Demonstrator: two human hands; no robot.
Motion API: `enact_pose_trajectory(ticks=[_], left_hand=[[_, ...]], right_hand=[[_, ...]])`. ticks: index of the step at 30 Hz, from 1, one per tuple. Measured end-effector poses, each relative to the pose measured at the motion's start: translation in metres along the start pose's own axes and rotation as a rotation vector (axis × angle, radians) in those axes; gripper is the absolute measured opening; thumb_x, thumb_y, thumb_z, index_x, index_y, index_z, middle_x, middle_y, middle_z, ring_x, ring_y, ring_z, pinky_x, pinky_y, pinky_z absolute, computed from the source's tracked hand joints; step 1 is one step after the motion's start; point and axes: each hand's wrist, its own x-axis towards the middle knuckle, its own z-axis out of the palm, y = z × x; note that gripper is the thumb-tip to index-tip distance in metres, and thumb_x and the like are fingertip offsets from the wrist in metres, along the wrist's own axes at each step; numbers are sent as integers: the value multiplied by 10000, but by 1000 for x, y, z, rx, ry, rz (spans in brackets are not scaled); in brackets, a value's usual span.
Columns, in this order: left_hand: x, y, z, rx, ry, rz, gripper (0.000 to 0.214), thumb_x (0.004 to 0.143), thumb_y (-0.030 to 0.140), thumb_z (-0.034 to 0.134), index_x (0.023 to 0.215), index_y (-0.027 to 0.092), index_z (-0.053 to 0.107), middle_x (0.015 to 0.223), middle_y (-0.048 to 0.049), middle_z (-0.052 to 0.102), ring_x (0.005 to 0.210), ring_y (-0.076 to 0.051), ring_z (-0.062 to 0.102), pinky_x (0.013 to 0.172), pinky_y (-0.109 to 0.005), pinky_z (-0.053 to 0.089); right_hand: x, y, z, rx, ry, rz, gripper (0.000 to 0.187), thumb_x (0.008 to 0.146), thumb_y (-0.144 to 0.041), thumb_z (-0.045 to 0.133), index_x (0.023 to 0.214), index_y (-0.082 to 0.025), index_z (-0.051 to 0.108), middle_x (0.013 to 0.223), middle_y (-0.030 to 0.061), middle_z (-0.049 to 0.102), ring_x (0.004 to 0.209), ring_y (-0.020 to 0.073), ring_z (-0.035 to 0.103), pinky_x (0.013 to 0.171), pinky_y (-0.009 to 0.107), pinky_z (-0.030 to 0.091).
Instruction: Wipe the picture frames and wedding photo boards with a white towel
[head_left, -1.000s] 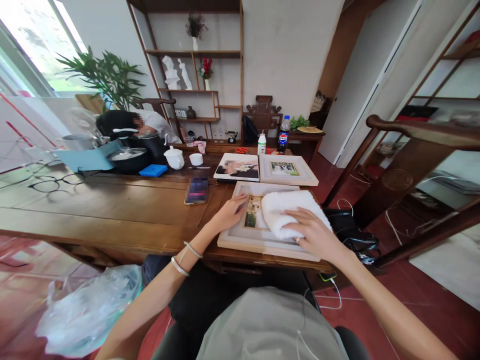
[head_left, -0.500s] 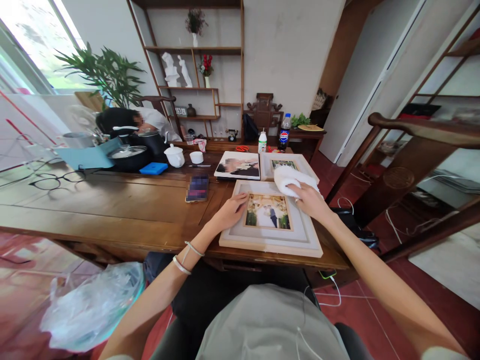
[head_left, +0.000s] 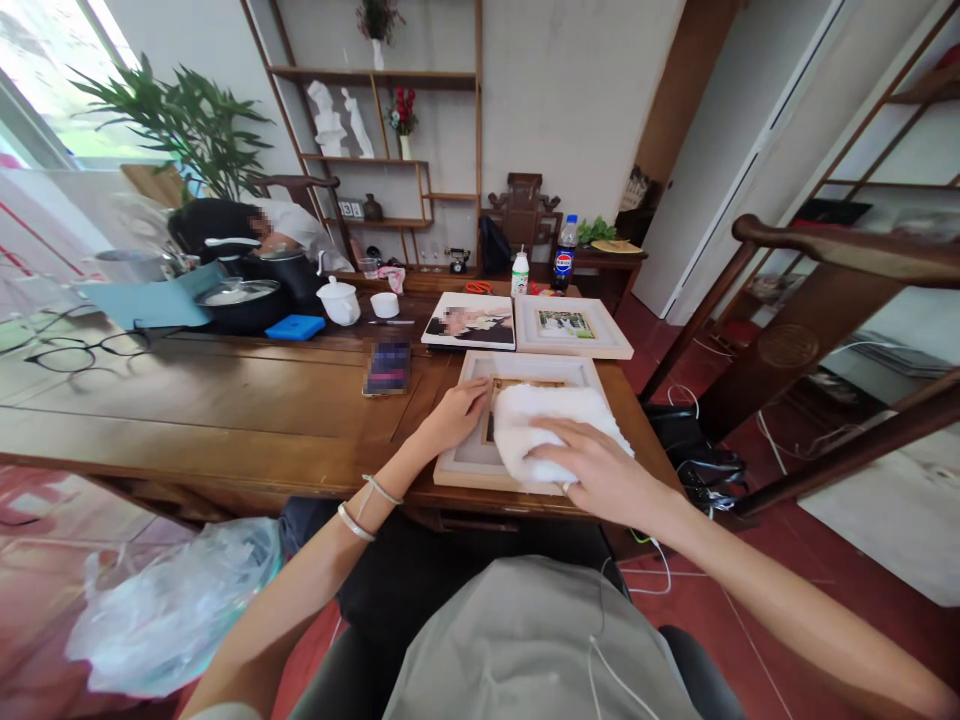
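Note:
A pale picture frame [head_left: 456, 478] lies face up at the table's near edge. My left hand [head_left: 456, 414] rests on its left side, fingers stretched out flat next to the photo. Folded in my right hand [head_left: 596, 472] is a fluffy white towel [head_left: 544, 405], pressed over the frame's front and lower right. It hides most of the photo inside; only the top and left edges of the picture show. Behind this frame sit a second framed photo [head_left: 606, 335] and, to its left, a stack with a photo panel [head_left: 487, 318] on top.
A phone [head_left: 387, 368] lies left of the frame. Farther back stand a white teapot [head_left: 341, 302], a white cup [head_left: 385, 305], a milk bottle [head_left: 520, 272] and a cola bottle [head_left: 563, 265]. Glasses [head_left: 90, 352] and a blue box [head_left: 295, 327] are at left. A wooden chair [head_left: 795, 340] stands right.
My right hand has brought the towel from the frame's upper right corner down and left over the photo. My left hand stays on the frame's left side.

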Motion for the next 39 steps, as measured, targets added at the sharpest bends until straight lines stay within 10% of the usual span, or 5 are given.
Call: enact_pose_trajectory(ticks=[9,17,24,34,39], left_hand=[[0,2,-4,-17,-16,2,401,920,205,329,1184,94,611,1281,-124,580,1224,-215,518,1087,-386,371],[1,1,-1,-38,18,-17,383,910,185,352,1175,131,622,1258,-96,603,1189,-213,549,1068,-380,394],[3,-1,-5,-20,-25,-2,367,897,165,368,1146,122,633,1258,-103,602,1175,-216,559,1053,-361,412],[-1,0,-3,13,-22,11,341,886,161,425,1154,144,634,1285,-88,582,1221,-222,521,1083,-393,380],[-1,3,-5,25,-32,14,336,891,172,427,1153,130,633,1294,-108,572,1223,-236,518,1075,-393,388]], right_hand=[[49,91,17,-305,134,209,575,672,43,450,1192,-165,580,1342,141,510,1269,320,413,1013,496,337],[40,-13,0,-167,-66,90,476,732,-68,493,1158,-247,605,1008,101,650,890,248,612,734,332,452],[51,-62,32,-210,32,-1,366,788,-102,477,1123,-120,623,1314,223,519,1224,354,464,953,475,405],[-31,-2,-8,-162,-62,180,561,587,24,432,1035,-220,665,1332,109,540,1220,297,501,964,475,439],[-25,42,-16,-163,-1,255,630,599,14,427,1159,-225,587,1143,106,641,1015,286,615,840,420,494]])
